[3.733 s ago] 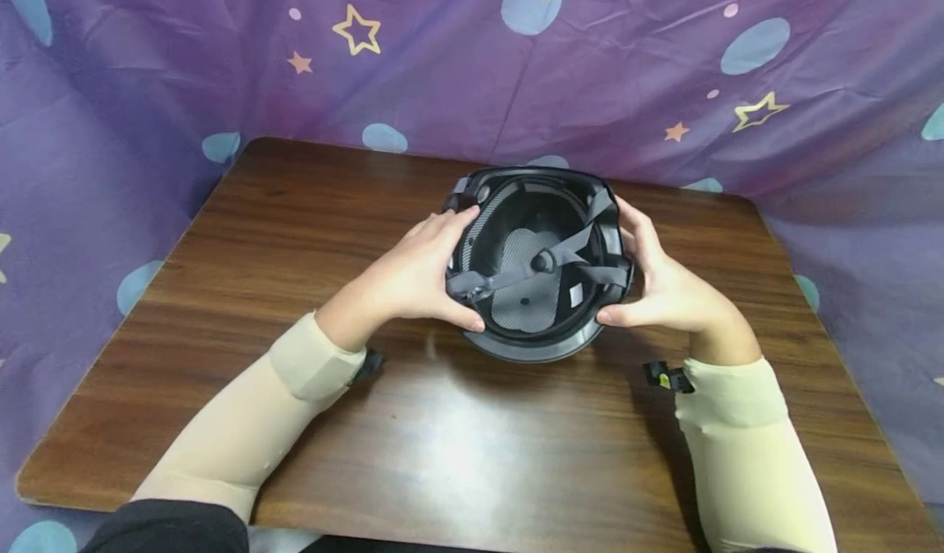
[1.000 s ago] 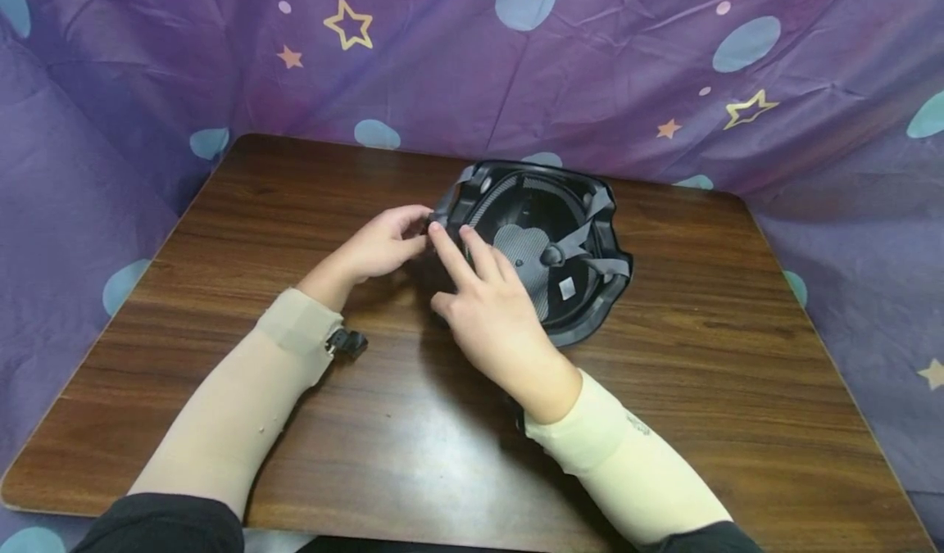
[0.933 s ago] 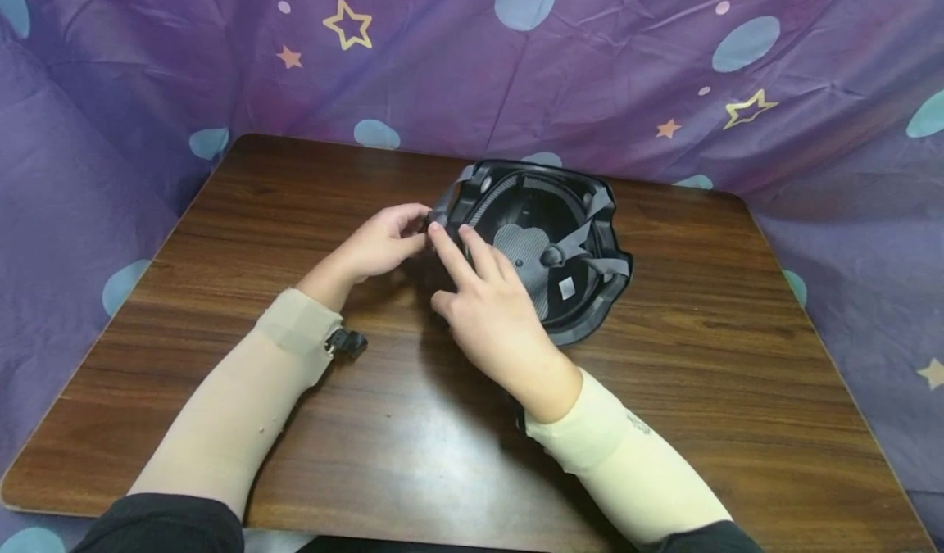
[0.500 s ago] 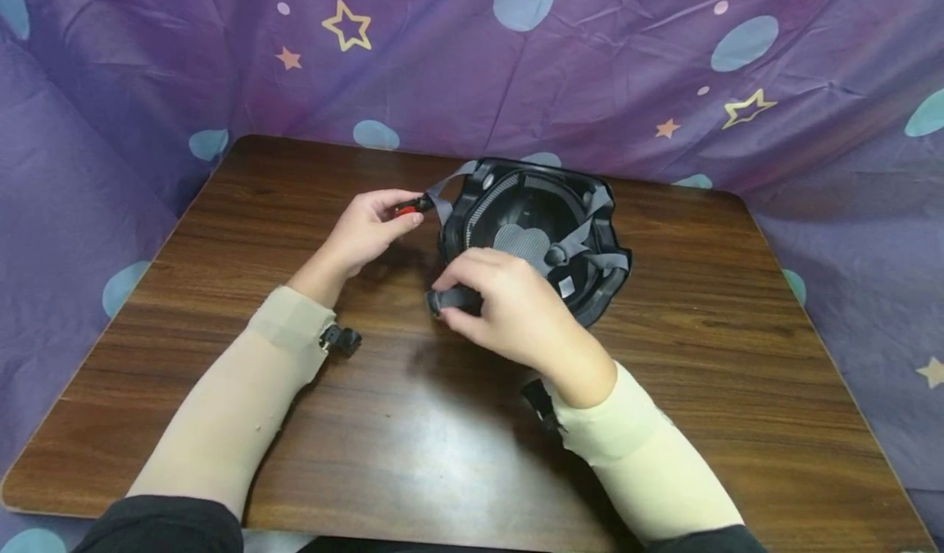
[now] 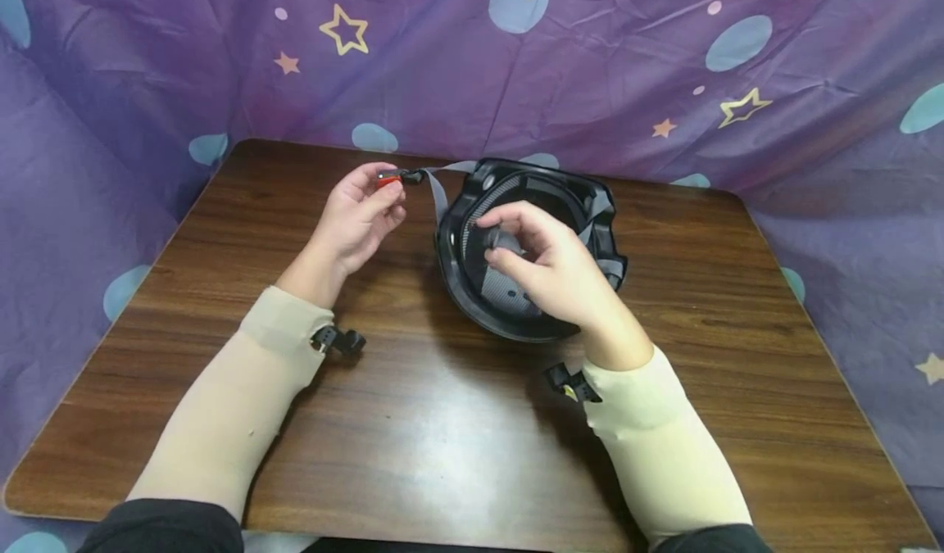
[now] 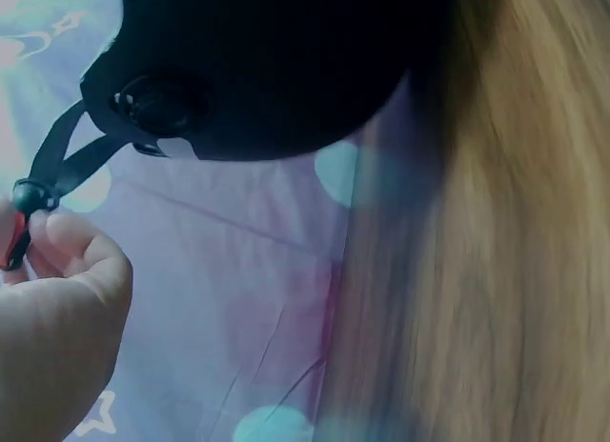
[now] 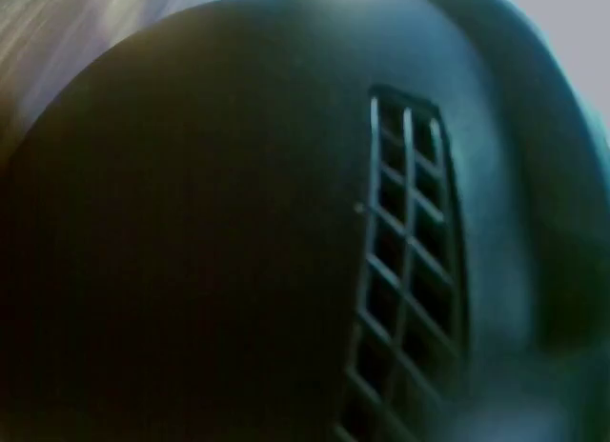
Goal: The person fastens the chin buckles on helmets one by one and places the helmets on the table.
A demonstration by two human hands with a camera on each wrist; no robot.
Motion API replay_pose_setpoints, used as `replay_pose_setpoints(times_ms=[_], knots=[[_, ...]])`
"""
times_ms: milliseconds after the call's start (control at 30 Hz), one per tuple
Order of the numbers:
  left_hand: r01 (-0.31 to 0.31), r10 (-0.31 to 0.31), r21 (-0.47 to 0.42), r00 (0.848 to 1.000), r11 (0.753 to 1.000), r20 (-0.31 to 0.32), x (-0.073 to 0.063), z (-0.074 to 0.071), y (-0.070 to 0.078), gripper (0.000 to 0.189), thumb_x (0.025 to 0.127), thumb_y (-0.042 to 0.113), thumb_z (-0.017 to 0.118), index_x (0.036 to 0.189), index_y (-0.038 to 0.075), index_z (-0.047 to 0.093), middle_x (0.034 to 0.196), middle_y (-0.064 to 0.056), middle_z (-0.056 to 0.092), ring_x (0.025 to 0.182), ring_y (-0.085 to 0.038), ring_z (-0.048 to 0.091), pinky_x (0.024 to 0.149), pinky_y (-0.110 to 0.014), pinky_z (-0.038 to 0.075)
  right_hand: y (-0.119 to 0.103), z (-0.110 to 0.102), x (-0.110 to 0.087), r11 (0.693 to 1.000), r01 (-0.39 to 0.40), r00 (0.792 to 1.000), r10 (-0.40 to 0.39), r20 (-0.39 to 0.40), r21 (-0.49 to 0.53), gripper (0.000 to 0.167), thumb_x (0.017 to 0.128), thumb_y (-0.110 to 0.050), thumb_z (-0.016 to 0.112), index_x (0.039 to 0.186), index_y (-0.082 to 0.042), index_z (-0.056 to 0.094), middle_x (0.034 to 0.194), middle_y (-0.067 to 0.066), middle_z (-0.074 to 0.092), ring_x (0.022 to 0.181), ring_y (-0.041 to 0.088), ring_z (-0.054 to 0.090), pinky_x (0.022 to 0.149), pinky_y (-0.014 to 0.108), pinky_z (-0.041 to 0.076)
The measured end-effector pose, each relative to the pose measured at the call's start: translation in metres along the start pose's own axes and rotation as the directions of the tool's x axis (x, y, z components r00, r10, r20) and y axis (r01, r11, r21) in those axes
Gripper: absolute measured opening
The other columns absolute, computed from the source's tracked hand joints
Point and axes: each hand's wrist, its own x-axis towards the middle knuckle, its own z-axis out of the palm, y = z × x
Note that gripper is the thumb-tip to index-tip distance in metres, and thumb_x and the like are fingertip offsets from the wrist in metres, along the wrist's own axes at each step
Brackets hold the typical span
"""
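A black helmet (image 5: pixel 516 324) lies upside down on the table, its padded inside facing up. My left hand (image 5: pixel 354 221) pinches the red and black buckle (image 5: pixel 389 178) left of the helmet. From it, two grey straps (image 5: pixel 437 192) stretch to the helmet's left rim. In the left wrist view, the hand (image 6: pixel 67 337) grips this buckle below the dark shell (image 6: pixel 276 70). Over the helmet's opening, my right hand (image 5: pixel 564 270) has a dark grey strap end (image 5: pixel 503 240) between thumb and curled fingers. Its palm is hidden. The right wrist view shows the black shell with a vent grille (image 7: pixel 410 242).
The brown wooden table (image 5: pixel 413 422) extends around the helmet on all sides. Behind it hangs a purple curtain (image 5: pixel 442 53) printed with stars and ovals. Small black cameras (image 5: pixel 339 342) are strapped at both wrists.
Both hands first held the helmet's sides, then met at its left rim and parted. The left drew the buckle up and left, stretching its straps; the right moved over the opening with its strap end.
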Motion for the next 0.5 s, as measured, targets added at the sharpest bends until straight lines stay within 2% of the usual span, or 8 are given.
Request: replay_pose_setpoints(times_ms=[100,167,200,267,367,433,500], knots=[[0.009,-0.001,-0.141,0.998,0.990,0.057,0.000,0.000,0.001,0.017,0.093,0.003,0.077,0.103,0.017,0.078,0.101,-0.005,0.073,0.092,-0.018,0.068,0.080,-0.030,0.055,0.005,0.000,0.003,0.998,-0.029,1.000,0.029,-0.002,0.058,0.033,0.098,0.004,0.070,0.129,-0.005,0.068,0.110,0.007,0.074,0.080,0.019,0.062,0.065,0.027,0.047],[0.020,0.002,-0.214,0.995,0.977,0.099,-0.001,0.001,0.001,0.019,0.090,0.010,0.079,0.108,0.016,0.076,0.113,-0.006,0.074,0.106,-0.021,0.069,0.087,-0.036,0.055,0.008,0.000,0.004,0.997,-0.039,0.999,0.040,-0.009,0.065,0.033,0.098,0.004,0.070,0.130,-0.005,0.067,0.109,0.008,0.074,0.081,0.019,0.062,0.066,0.028,0.047],[0.022,0.006,-0.237,0.993,0.971,0.118,-0.001,0.002,0.001,0.019,0.091,0.012,0.078,0.110,0.016,0.075,0.117,-0.007,0.074,0.112,-0.024,0.068,0.090,-0.039,0.055,0.008,0.000,0.004,0.997,-0.044,0.999,0.045,-0.013,0.064,0.033,0.099,0.003,0.069,0.131,-0.005,0.067,0.108,0.008,0.074,0.081,0.019,0.062,0.066,0.028,0.046],[0.032,0.009,-0.274,0.989,0.961,0.146,-0.001,0.005,0.001,0.014,0.101,0.012,0.068,0.115,0.015,0.070,0.121,-0.008,0.073,0.120,-0.027,0.066,0.094,-0.041,0.055,0.010,0.000,0.005,0.996,-0.056,0.998,0.057,-0.018,0.067,0.033,0.099,0.004,0.068,0.132,-0.004,0.067,0.108,0.011,0.074,0.082,0.021,0.063,0.066,0.027,0.046],[0.047,-0.007,-0.284,0.990,0.958,0.140,-0.001,0.014,0.003,0.019,0.113,0.011,0.046,0.123,0.013,0.062,0.114,-0.009,0.069,0.114,-0.027,0.066,0.087,-0.034,0.054,0.012,0.001,0.004,0.994,-0.074,0.997,0.076,-0.023,0.074,0.034,0.100,0.006,0.064,0.132,-0.005,0.067,0.104,0.015,0.072,0.081,0.021,0.062,0.068,0.027,0.046],[0.064,-0.035,-0.260,0.993,0.963,0.116,-0.003,0.020,0.004,0.028,0.116,0.011,0.034,0.128,0.012,0.059,0.108,-0.009,0.063,0.101,-0.023,0.064,0.078,-0.027,0.052,0.014,0.002,0.003,0.993,-0.092,0.996,0.094,-0.014,0.078,0.035,0.099,0.007,0.061,0.131,-0.005,0.068,0.107,0.016,0.072,0.086,0.021,0.064,0.073,0.026,0.048],[0.073,-0.055,-0.215,0.994,0.974,0.092,-0.005,0.026,0.006,0.033,0.116,0.010,0.028,0.132,0.012,0.057,0.106,-0.008,0.056,0.091,-0.018,0.059,0.068,-0.022,0.048,0.016,0.003,0.003,0.992,-0.104,0.994,0.105,-0.006,0.064,0.037,0.098,0.009,0.059,0.130,-0.006,0.070,0.108,0.016,0.071,0.086,0.018,0.062,0.074,0.027,0.048]])
